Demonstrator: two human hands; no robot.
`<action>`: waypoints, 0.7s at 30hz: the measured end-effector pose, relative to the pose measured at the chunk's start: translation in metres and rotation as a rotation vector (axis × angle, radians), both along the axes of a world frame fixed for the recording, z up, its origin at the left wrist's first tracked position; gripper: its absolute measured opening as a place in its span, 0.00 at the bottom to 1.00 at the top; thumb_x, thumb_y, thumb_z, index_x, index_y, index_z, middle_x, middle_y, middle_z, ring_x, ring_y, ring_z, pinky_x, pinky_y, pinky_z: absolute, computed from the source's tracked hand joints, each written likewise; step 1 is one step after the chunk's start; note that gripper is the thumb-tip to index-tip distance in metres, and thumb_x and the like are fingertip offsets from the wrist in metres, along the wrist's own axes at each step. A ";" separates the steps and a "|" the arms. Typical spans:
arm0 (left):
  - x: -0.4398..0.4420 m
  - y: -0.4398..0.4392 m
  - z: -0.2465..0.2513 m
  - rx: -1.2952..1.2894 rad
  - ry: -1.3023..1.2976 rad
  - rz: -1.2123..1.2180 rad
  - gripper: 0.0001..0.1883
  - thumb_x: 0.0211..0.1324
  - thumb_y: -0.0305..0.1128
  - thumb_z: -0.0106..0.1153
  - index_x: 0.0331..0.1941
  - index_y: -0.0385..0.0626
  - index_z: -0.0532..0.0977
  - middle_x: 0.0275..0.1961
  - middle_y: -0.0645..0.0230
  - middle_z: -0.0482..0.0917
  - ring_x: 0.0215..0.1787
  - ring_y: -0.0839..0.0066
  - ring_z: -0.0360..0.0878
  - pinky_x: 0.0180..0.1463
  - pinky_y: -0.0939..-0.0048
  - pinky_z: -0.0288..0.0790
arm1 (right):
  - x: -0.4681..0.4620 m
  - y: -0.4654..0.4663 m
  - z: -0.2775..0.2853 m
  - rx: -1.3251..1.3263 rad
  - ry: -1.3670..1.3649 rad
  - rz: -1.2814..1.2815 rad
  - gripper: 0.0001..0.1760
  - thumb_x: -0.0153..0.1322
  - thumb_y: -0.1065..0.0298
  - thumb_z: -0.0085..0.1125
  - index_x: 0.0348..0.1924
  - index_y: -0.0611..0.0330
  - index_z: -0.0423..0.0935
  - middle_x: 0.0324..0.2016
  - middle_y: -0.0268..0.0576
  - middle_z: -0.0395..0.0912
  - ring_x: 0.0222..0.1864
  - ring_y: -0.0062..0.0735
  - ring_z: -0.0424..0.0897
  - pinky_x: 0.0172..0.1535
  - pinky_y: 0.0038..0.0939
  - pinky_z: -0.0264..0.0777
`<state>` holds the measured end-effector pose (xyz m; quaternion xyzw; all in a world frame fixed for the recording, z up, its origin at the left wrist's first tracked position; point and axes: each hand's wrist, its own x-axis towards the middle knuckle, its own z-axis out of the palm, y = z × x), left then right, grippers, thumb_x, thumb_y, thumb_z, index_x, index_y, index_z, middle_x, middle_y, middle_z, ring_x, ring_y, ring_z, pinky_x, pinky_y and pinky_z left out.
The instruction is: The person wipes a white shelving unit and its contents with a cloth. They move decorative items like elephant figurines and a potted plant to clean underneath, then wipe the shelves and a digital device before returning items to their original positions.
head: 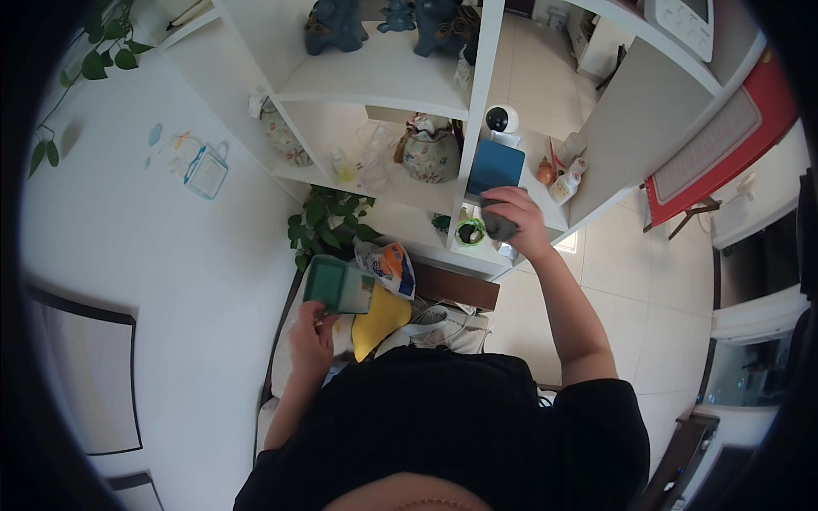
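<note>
My left hand (313,335) holds a green plastic box (340,285) by its near edge, over the cushions at the lower left of the shelf unit. In my right hand (519,217) is a bunched dark grey cloth (497,219), over the low shelf. Just behind that hand a blue box (497,167) stands in front of a white round camera (501,119). A green-rimmed round container (470,232) is left of the cloth. White bottles (567,182) and a small orange bottle (545,171) are to the right.
Floral fabric-like jars (429,153) and blue figurines (335,27) occupy the white shelves (377,76). Below them are a leafy plant (326,217), a printed plastic bag (390,265), a yellow cushion (380,321) and cables. An upright white divider (482,96) rises left of the right hand's shelf.
</note>
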<state>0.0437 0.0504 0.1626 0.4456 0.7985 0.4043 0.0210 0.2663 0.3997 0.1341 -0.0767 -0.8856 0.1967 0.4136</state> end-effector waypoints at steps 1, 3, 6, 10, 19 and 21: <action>-0.001 -0.001 0.002 -0.042 -0.009 0.010 0.13 0.56 0.24 0.61 0.43 0.42 0.68 0.28 0.56 0.77 0.25 0.58 0.78 0.29 0.66 0.71 | 0.002 0.003 -0.002 -0.044 0.062 -0.149 0.18 0.54 0.77 0.68 0.38 0.61 0.80 0.47 0.45 0.80 0.51 0.45 0.77 0.53 0.37 0.71; -0.003 -0.005 0.007 -0.136 -0.024 0.026 0.13 0.56 0.24 0.61 0.43 0.42 0.69 0.29 0.56 0.77 0.25 0.59 0.78 0.28 0.66 0.71 | 0.008 0.006 -0.008 -0.140 0.186 -0.453 0.19 0.57 0.77 0.69 0.41 0.62 0.79 0.49 0.46 0.79 0.52 0.46 0.77 0.55 0.38 0.71; -0.012 0.002 -0.004 -0.056 0.057 -0.037 0.13 0.56 0.23 0.61 0.42 0.42 0.69 0.30 0.56 0.77 0.26 0.60 0.79 0.29 0.66 0.70 | -0.021 0.007 -0.016 -0.285 0.207 -0.577 0.24 0.56 0.80 0.68 0.46 0.60 0.78 0.53 0.48 0.76 0.57 0.48 0.73 0.59 0.37 0.68; -0.009 0.009 0.009 -0.089 -0.003 -0.038 0.12 0.56 0.24 0.60 0.43 0.42 0.69 0.31 0.55 0.78 0.28 0.58 0.79 0.30 0.65 0.71 | -0.024 0.019 -0.021 -0.350 0.216 -0.597 0.27 0.54 0.83 0.64 0.47 0.58 0.78 0.55 0.49 0.74 0.57 0.49 0.74 0.58 0.36 0.69; 0.033 0.110 0.065 0.037 0.061 -0.475 0.13 0.56 0.24 0.62 0.43 0.42 0.69 0.29 0.56 0.78 0.28 0.60 0.81 0.32 0.69 0.73 | 0.023 0.014 -0.043 -0.663 0.341 -0.644 0.18 0.62 0.77 0.65 0.46 0.62 0.79 0.42 0.45 0.82 0.44 0.34 0.81 0.49 0.30 0.73; 0.057 0.154 0.087 0.095 0.080 -0.562 0.14 0.57 0.26 0.62 0.44 0.43 0.67 0.27 0.57 0.77 0.27 0.59 0.80 0.30 0.67 0.72 | 0.041 0.005 -0.067 -0.820 0.359 -0.674 0.17 0.63 0.76 0.66 0.46 0.62 0.79 0.38 0.42 0.82 0.41 0.28 0.80 0.47 0.28 0.73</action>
